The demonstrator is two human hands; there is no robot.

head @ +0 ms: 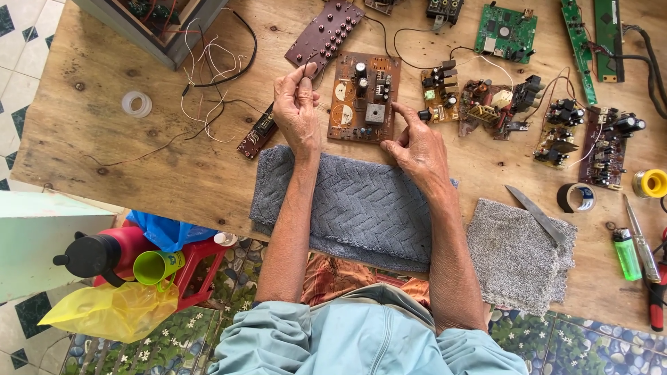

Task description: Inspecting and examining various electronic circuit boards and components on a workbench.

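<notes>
Brown circuit board (364, 97): right hand (415, 144) fingers touch its edge; left hand (296, 107) fingers pinch a wire (306, 68).

Both bare forearms reach forward, roughly parallel. The left hand (296, 107) is raised, fingertips pinched together, seemingly around something thin. The right hand (415, 144) lies lower, palm down, index finger stretched ahead, the other fingers loosely curled.

I see a worn plywood tabletop (104, 146) in bright, even daylight. Below its edge, patterned floor tiles (590, 351) with flowers and pebbles. At the upper left, white tiles with dark diamonds (21, 31). A red plastic stool (198, 267) stands beside the table.
</notes>
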